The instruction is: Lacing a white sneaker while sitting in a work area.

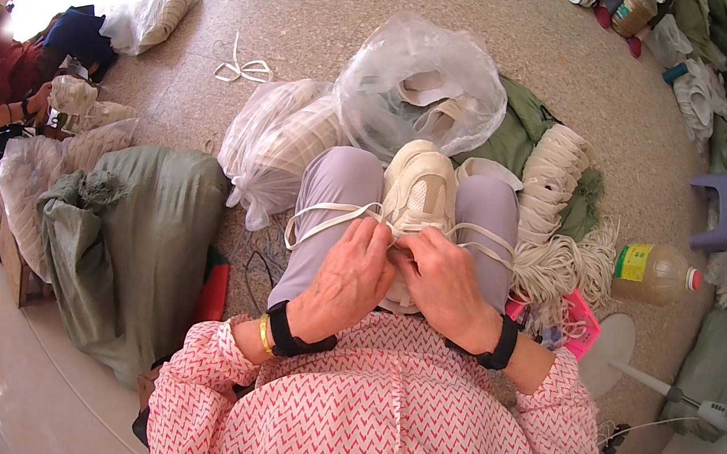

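A cream sneaker [422, 184] rests between my knees, its toe pointing away from me. My left hand [349, 268] and my right hand [446, 278] meet over its laced front, fingers closed in a pinch on the shoelace [327, 214]. Loose lengths of that flat, pale lace loop out over both of my thighs. My fingers cover the eyelets, so the exact grip of each fingertip is hidden. Part of another pale shoe [489, 171] shows just behind my right knee.
Ahead stands an open clear plastic bag [379, 68] with pale shoes inside. Bundled laces [557, 267], a pink basket [581, 323] and a large bottle [656, 273] lie to the right. Green sacks [146, 250] fill the left, where another person [13, 67] sits farther off.
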`<action>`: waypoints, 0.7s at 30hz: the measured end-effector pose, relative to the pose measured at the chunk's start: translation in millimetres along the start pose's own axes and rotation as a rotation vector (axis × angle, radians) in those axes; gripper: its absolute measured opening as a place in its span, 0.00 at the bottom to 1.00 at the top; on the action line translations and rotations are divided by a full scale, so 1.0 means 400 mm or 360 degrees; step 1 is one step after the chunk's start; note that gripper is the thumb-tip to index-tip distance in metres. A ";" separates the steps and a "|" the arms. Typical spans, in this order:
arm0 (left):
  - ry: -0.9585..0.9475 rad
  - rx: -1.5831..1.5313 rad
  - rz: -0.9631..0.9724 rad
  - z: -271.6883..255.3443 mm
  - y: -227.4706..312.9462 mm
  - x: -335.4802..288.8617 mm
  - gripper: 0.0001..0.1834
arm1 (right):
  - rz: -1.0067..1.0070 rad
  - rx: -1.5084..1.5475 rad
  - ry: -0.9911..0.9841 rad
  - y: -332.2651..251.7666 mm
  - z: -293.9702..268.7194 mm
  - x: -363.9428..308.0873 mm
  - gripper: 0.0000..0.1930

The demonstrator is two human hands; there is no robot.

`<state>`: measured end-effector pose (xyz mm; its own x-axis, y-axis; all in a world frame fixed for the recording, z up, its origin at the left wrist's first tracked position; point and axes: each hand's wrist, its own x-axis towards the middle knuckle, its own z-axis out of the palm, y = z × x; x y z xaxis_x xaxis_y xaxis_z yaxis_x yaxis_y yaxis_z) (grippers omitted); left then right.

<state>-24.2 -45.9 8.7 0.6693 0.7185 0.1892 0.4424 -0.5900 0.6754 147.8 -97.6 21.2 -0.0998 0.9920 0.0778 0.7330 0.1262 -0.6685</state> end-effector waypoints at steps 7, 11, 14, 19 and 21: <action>0.0022 -0.0153 -0.0031 0.003 -0.009 0.003 0.16 | 0.0031 0.0000 0.0062 0.013 0.014 0.012 0.06; 0.0053 -0.0288 -0.0068 -0.010 -0.005 0.009 0.16 | 0.0052 -0.0030 0.0138 0.008 -0.055 -0.005 0.06; 0.0083 -0.0288 -0.0150 -0.025 0.003 0.008 0.14 | 0.0391 0.0574 -0.0199 -0.060 -0.227 -0.021 0.06; -0.0028 -0.0682 0.0000 -0.049 -0.013 0.062 0.09 | 0.0357 0.0900 -0.0334 -0.090 -0.299 -0.027 0.04; -0.0154 -0.0897 0.0015 -0.047 -0.002 0.088 0.09 | 0.0348 0.1019 -0.0269 -0.078 -0.273 -0.012 0.04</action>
<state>-12.4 -13.3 28.2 0.7349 0.6617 0.1488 0.0672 -0.2894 0.9548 199.0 -105.1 122.4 -0.1368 0.9722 -0.1899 0.2121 -0.1585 -0.9643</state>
